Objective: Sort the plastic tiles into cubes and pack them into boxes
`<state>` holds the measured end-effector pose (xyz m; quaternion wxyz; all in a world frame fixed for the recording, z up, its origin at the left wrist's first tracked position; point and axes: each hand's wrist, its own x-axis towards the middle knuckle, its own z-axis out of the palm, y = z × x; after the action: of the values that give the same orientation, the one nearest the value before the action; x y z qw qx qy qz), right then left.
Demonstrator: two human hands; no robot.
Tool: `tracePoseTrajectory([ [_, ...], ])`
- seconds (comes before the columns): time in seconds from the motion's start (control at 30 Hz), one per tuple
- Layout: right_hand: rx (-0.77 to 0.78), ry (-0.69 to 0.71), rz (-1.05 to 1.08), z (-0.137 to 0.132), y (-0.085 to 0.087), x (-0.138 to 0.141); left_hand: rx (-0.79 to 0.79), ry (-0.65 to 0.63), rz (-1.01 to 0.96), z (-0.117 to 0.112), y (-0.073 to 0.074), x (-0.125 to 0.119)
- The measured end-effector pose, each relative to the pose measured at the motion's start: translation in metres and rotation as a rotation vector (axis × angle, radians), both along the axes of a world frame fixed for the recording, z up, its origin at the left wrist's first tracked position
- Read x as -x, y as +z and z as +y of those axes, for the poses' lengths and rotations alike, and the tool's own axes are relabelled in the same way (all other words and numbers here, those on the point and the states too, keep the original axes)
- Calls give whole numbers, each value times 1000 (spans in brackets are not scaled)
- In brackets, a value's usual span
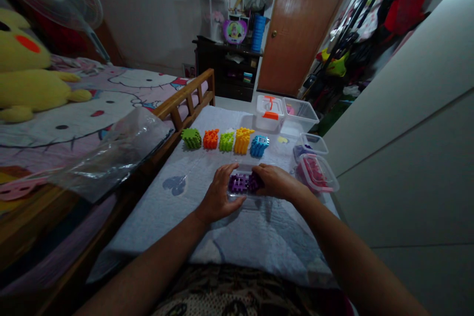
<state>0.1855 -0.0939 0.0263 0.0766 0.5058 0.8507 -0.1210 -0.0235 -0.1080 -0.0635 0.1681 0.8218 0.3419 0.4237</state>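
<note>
In front of me on the bed sits a small clear plastic container (pixel 247 197) with purple building pieces (pixel 239 182) in it. My left hand (pixel 221 192) grips the container's left end, fingers on the far side and thumb on the near side. The fingers of my right hand (pixel 274 181) are closed on dark purple pieces (pixel 255 182) at the container's right end; the hand partly hides them. Beyond stand stacks of similar pieces: dark green (pixel 191 138), orange (pixel 211 139), light green (pixel 226 141), yellow (pixel 242 141) and blue (pixel 259 146).
Right of my hands are a lidded box with pink contents (pixel 317 174) and a clear box with dark blue pieces (pixel 311 144). Farther back stand an orange-handled box (pixel 269 111) and an uncovered clear bin (pixel 301 114). A wooden rail (pixel 185 101) and plastic bag (pixel 122 150) lie left.
</note>
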Motion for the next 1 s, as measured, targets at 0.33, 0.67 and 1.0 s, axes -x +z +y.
tracePoseTrajectory([
  [0.33,-36,7,-166,-5,5,-3,-2,-1,-6,1,-3,0],
  [0.67,-9,41,-170,-2,5,-6,-7,3,-1,0,-2,0],
  [1.0,-21,60,-186,1,0,-4,-5,-4,4,0,-2,0],
])
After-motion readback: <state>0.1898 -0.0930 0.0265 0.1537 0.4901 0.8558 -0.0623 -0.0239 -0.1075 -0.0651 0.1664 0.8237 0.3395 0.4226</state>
